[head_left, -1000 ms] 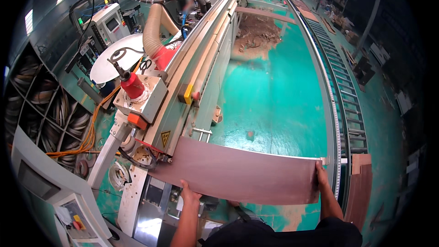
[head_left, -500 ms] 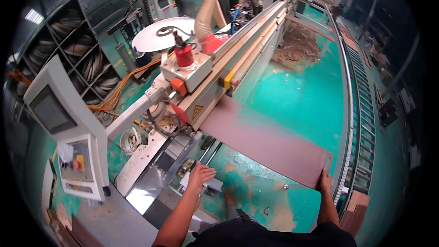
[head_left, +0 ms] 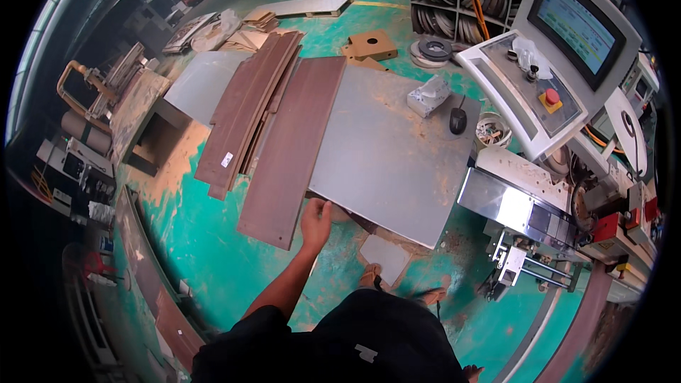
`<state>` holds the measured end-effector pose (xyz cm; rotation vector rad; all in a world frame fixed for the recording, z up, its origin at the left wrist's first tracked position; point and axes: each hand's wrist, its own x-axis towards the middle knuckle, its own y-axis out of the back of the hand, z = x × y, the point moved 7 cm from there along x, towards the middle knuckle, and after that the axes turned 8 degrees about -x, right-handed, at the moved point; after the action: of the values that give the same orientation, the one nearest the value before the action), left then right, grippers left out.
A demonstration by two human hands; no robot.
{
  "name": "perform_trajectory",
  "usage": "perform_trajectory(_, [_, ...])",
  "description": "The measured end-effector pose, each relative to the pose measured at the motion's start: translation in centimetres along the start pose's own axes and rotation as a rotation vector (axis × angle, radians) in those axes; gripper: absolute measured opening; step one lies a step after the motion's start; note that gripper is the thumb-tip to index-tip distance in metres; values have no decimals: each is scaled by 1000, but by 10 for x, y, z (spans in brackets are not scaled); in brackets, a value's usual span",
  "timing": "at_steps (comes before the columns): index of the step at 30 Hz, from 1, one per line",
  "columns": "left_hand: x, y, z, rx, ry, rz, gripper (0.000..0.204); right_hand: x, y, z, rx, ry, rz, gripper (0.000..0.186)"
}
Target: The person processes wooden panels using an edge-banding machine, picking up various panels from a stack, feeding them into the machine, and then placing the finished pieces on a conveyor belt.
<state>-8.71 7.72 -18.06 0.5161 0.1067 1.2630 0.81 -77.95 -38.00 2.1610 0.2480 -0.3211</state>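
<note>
My left hand [head_left: 316,223] hovers beside the front left corner of a grey tabletop [head_left: 386,163], close to the lower end of a long brown board [head_left: 292,149]. Its fingers are curled in, and I see nothing in them. The brown board lies slanting along the table's left side. Only a small bit of my right hand [head_left: 473,373] shows at the lower edge, next to my dark clothing, and its fingers are too hidden to read. At the lower right, another brown board [head_left: 583,326] runs out from the machine.
More brown boards [head_left: 248,110] are stacked to the left. On the tabletop are a tissue pack [head_left: 428,96] and a black computer mouse [head_left: 458,120]. A control panel with a screen [head_left: 576,21] and a red button stands at the right, above a scrap bucket [head_left: 491,130].
My view has swung left from the machine to the grey table and the stacked boards. My right hand has left the board's end that it held. My left hand's fingers have curled.
</note>
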Motion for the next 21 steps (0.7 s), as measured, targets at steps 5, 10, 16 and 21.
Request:
perform_trajectory(5, [64,210,-145,885,166,285,59,75,-113,-178,904,-305,-387,41])
perform_trajectory(10, [83,249,-259,288,670,-209,73,56,-145,-401,436,-18,-523,41])
perform_trajectory(16, [24,104,-166,-261,814,-684,60,20,-206,-504,366,166,-759,40])
perform_trajectory(21, [-51,-11,-88,-566,945,-840,70,-5,-236,-552,803,-153,-886,49])
